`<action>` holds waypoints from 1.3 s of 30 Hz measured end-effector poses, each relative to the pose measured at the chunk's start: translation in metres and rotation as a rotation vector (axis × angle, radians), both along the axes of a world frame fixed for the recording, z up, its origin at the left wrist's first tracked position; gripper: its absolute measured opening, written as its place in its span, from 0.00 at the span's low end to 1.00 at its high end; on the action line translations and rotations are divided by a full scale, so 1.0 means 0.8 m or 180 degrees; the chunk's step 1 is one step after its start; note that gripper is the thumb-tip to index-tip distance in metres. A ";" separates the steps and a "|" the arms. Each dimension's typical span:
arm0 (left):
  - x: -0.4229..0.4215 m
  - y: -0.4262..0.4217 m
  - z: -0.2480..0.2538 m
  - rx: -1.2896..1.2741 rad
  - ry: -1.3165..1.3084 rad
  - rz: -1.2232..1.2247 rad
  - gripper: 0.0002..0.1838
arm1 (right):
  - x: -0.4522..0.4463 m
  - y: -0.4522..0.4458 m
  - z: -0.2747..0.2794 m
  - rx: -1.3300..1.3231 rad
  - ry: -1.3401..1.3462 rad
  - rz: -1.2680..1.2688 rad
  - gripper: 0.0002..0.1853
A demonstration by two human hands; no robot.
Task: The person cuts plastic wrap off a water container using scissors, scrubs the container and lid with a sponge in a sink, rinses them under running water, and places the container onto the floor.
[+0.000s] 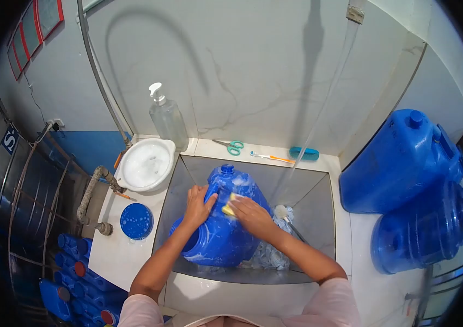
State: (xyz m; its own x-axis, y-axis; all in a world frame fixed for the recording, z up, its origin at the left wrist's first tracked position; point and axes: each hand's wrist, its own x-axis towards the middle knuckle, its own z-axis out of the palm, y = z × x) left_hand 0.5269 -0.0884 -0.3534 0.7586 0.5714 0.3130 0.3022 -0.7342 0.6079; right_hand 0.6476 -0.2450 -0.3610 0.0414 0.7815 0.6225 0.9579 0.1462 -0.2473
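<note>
My left hand point(199, 206) closes on the handle of the blue jug point(231, 242), which lies suds-streaked in the left half of the sink point(317, 220), its wide mouth facing the front-left corner. In my right hand point(250, 215) I pinch a yellow sponge point(229, 209), pressed flat to the jug's upper side. A crumpled cloth point(269, 256) lies just right of the jug. Beyond the sink's left edge sit a white bowl point(124, 170) of suds and a round blue lid point(136, 221); along the back edge, scissors point(235, 147), a toothbrush point(273, 157) and a blue brush point(304, 154).
</note>
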 end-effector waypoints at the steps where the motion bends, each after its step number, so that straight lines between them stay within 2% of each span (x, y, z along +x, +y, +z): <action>1: 0.004 0.000 0.000 0.0026 -0.0107 -0.0109 0.21 | 0.005 -0.002 0.001 0.0088 -0.0257 -0.0109 0.14; 3: 0.003 -0.021 -0.003 -0.0021 -0.0130 -0.0280 0.21 | -0.005 -0.006 -0.005 0.0099 -0.0431 -0.0278 0.13; 5: 0.017 -0.038 0.016 0.0115 -0.0054 -0.0353 0.22 | -0.005 0.037 -0.008 -0.1551 0.0206 -0.0447 0.14; 6: 0.021 -0.035 0.012 0.0126 -0.0069 -0.0372 0.22 | -0.001 0.050 -0.045 -0.1437 -0.0109 -0.0448 0.14; 7: 0.018 -0.027 0.003 -0.0040 -0.0143 -0.0352 0.23 | -0.012 0.036 -0.030 -0.1423 -0.0085 -0.0468 0.14; 9: 0.008 -0.012 -0.007 -0.0191 -0.0198 -0.0359 0.24 | -0.034 -0.002 -0.006 0.0161 0.0222 -0.0422 0.14; 11: -0.002 -0.003 -0.007 -0.1030 0.0203 0.0221 0.26 | -0.076 -0.041 -0.053 -0.0097 0.0673 -0.0563 0.16; 13: -0.013 0.015 -0.031 -0.0996 0.0042 0.0282 0.26 | -0.132 -0.064 -0.119 -0.0730 0.0440 -0.0130 0.18; 14: -0.019 0.024 -0.048 -0.1126 -0.0034 0.0442 0.26 | -0.132 -0.054 -0.118 -0.0736 0.0446 -0.0123 0.18; 16: -0.028 0.028 -0.058 -0.1546 -0.0009 0.0725 0.26 | -0.115 -0.021 -0.102 -0.0017 0.0064 -0.0030 0.20; 18: -0.036 0.027 -0.066 -0.1484 -0.0032 0.0714 0.25 | -0.051 0.044 -0.093 -0.0557 0.0161 -0.1630 0.15; 20: -0.033 0.023 -0.058 -0.1419 -0.0068 0.0682 0.25 | 0.048 0.073 -0.200 0.0520 0.0977 -0.2349 0.09; 21: -0.033 0.017 -0.041 -0.1789 0.0075 0.0799 0.24 | 0.079 0.065 -0.245 0.0166 0.2581 -0.2186 0.08; 22: -0.031 0.017 -0.030 -0.2140 0.0202 0.0907 0.24 | 0.077 0.032 -0.269 -0.0360 0.2579 -0.2416 0.10; 23: -0.030 0.022 -0.038 -0.2123 0.0196 0.0891 0.24 | 0.062 -0.008 -0.299 -0.0875 0.2534 -0.2626 0.12; 24: -0.031 0.027 -0.057 -0.1958 -0.0003 0.0989 0.24 | 0.044 -0.034 -0.375 -0.1166 0.2051 -0.2757 0.13; 25: -0.032 0.032 -0.071 -0.1805 -0.0194 0.1088 0.24 | -0.010 -0.053 -0.327 -0.0937 0.2503 -0.3005 0.14; 26: -0.030 0.037 -0.074 -0.1813 -0.0192 0.1080 0.24 | -0.065 -0.070 -0.299 -0.0953 0.2601 -0.2739 0.17; 28: -0.031 0.040 -0.081 -0.1869 -0.0148 0.1063 0.25 | -0.122 -0.075 -0.201 -0.0823 0.2246 -0.1223 0.20; 30: -0.025 0.018 -0.057 -0.1946 -0.0089 0.1041 0.25 | -0.104 -0.026 -0.110 0.0247 0.1176 -0.0431 0.19; 32: -0.019 0.011 -0.046 -0.1937 -0.0059 0.1024 0.25 | -0.039 0.044 -0.090 0.0016 -0.0015 -0.1929 0.17; 33: -0.023 0.008 -0.054 -0.1843 -0.0151 0.0936 0.25 | 0.009 0.066 -0.118 0.0022 0.0582 -0.2207 0.16; 34: -0.025 0.006 -0.059 -0.1755 -0.0243 0.0849 0.25 | 0.055 0.073 -0.164 0.0396 0.2648 -0.1847 0.14; 36: -0.027 0.003 -0.056 -0.1991 -0.0291 0.0898 0.25 | 0.068 0.026 -0.261 -0.0759 0.2699 -0.2470 0.12; 37: -0.023 0.003 -0.050 -0.2251 -0.0382 0.0934 0.25 | 0.057 -0.013 -0.322 -0.0578 0.3033 -0.2322 0.13; 38: -0.019 -0.002 -0.037 -0.2451 -0.0526 0.1017 0.25 | 0.026 -0.048 -0.300 -0.1151 0.3628 -0.2670 0.19; 39: -0.016 -0.002 -0.032 -0.2467 -0.0540 0.1021 0.25 | -0.004 -0.072 -0.298 -0.1556 0.3305 -0.2755 0.22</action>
